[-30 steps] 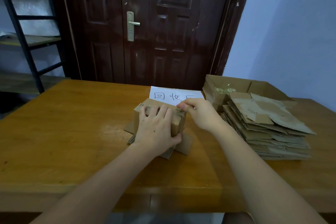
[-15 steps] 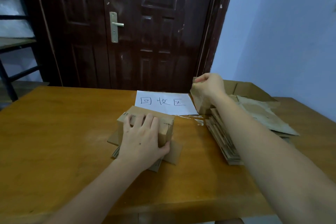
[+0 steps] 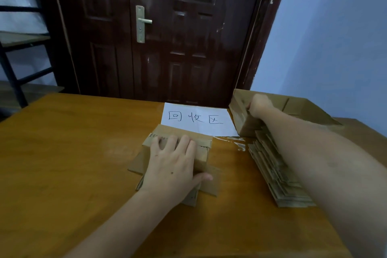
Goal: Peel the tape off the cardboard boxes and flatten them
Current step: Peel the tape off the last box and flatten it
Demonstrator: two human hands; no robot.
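Observation:
A small cardboard box (image 3: pixel 204 154) lies on the wooden table (image 3: pixel 73 153) with its flaps spread out. My left hand (image 3: pixel 173 165) grips it, fingers over the top edge and thumb against the right side. My right hand (image 3: pixel 258 104) reaches over the near wall of an open cardboard box (image 3: pixel 310 111) at the back right. It looks curled, but its fingers and anything in them are hidden. Shiny scraps of clear tape (image 3: pixel 237 142) lie on the table between the small box and the stack.
A stack of flattened cardboard (image 3: pixel 278 176) lies under my right forearm. A white paper sheet with handwritten characters (image 3: pixel 196 119) lies behind the small box. A dark door (image 3: pixel 178 33) stands behind the table, and a black shelf frame (image 3: pixel 12 52) is at the far left.
My right hand left the small box's top corner, rose to the right and has dropped into the open box. My left hand stayed on the small box.

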